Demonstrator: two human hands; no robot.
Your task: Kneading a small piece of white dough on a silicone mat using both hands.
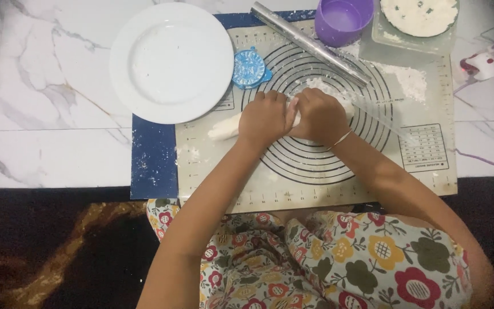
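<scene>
While the white marble bench [47, 143] lies bare at the far left, a white plate [171, 62] sits close by the work, handy for whatever comes off the mat, it seems. Just to its right a small blue round press mould [249, 68] rests on the pastry mat [315, 177], near the hands but out of their way. Now the middle: a pale dough log [224, 127] lies across the mat's ringed circles, its left end poking out from under the left hand [264, 119], whose grip is curled down over the dough, fingers pressed together on top. The right hand [320, 116] sits touching it, closed over the log's other half in the same way, a thin bangle at the wrist; both palms bear down, likely to shape it evenly. Behind them a metal rolling pin [310, 43] lies diagonally, then a purple cup [343, 20], loose flour [410, 80], and a clear tray [418, 39] with a flat white disc at the far right.
</scene>
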